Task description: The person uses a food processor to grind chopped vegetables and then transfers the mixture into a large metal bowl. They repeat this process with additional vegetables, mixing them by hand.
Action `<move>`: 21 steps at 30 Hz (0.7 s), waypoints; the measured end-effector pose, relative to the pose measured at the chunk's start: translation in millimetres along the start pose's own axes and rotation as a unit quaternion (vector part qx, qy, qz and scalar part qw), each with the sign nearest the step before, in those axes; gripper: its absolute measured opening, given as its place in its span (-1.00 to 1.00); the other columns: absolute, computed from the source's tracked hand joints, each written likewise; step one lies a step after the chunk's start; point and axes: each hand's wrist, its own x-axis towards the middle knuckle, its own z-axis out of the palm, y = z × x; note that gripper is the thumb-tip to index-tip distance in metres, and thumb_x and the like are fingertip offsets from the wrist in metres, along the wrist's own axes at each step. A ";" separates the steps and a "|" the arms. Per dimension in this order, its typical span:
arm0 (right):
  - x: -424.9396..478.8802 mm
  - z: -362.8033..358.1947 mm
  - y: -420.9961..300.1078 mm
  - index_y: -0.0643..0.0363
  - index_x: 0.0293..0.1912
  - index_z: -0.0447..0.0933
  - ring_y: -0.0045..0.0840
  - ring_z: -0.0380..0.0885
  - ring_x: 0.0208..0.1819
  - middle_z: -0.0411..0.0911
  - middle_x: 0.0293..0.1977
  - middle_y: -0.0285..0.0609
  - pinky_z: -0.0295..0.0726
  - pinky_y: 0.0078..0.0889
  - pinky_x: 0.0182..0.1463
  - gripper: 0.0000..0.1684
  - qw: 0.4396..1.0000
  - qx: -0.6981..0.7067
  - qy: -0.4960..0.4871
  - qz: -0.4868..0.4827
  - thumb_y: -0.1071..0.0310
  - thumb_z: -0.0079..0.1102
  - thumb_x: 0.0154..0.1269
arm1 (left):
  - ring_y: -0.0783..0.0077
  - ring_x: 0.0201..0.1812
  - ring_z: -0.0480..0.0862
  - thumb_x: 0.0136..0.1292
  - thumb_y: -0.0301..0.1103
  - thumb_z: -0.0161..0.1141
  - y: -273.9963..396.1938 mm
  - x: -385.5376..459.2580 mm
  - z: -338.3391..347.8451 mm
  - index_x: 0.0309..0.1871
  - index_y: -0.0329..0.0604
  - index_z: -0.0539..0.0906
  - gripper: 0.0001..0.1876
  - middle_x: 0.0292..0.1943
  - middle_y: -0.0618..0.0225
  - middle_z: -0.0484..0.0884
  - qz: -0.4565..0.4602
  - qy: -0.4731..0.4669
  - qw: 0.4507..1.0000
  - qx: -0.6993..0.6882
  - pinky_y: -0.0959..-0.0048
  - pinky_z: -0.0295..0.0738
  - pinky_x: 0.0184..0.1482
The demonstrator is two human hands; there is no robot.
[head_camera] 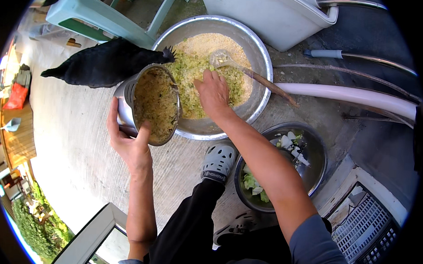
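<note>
My left hand [132, 145] grips a stainless steel pot [124, 94], its thumb over the rim and its fingers along the outer wall. The pot leans over the basin's near left rim, and its inside is coated with crumbly yellow mash [156, 105]. A wide metal basin [260, 46] on the ground contains green chopped greens [185, 85] mixed with pale meal [209, 41]. Fingers down, my right hand [214, 92] touches this mix; the fingertips are partly hidden, and whether they grasp any is unclear. Beside it rests a ladle [221, 58] with a wooden handle [269, 83] across the rim.
A black chicken [105, 63] stands with its head over the basin's left edge. Behind are a green plastic stool [96, 19] and a white plastic bin [271, 19]. At right lie a pale pipe [349, 96] and a steel bowl [317, 149] with cut vegetables, near my shoe [219, 160].
</note>
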 end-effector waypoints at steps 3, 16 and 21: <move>2.9 0.4 0.5 0.08 -0.29 0.74 -0.35 0.49 -0.02 0.50 -0.22 -0.19 0.42 -0.27 0.05 -0.85 1.000 0.003 -0.018 -0.004 0.44 0.28 0.12 | 0.50 -0.01 0.51 -0.06 -0.51 0.39 -3.0 -0.5 -0.4 0.45 -0.21 0.48 -0.16 0.22 0.30 0.54 0.012 0.011 1.000 -0.014 0.50 0.41 0.08; -16.9 -41.2 16.3 0.22 -0.11 0.65 -0.18 0.61 -0.05 0.61 -0.15 -0.10 0.57 -0.17 0.04 -0.71 0.955 0.294 0.043 0.017 0.53 0.33 0.10 | 0.64 -0.32 0.32 -0.08 -0.48 0.40 -5.2 6.4 11.0 0.45 -0.14 0.50 -0.14 0.10 0.44 0.55 0.032 0.020 0.999 0.007 0.61 0.35 -0.18; -41.0 -72.7 20.4 0.29 0.02 0.62 -0.29 0.65 -0.26 0.64 -0.14 -0.04 0.63 -0.28 -0.14 -0.63 0.932 0.355 0.026 0.067 0.53 0.29 0.17 | 0.42 0.05 0.60 0.06 -0.59 0.36 -3.2 3.1 26.9 0.49 -0.20 0.43 -0.19 0.18 0.20 0.60 0.029 -0.020 0.996 -0.083 0.42 0.49 0.20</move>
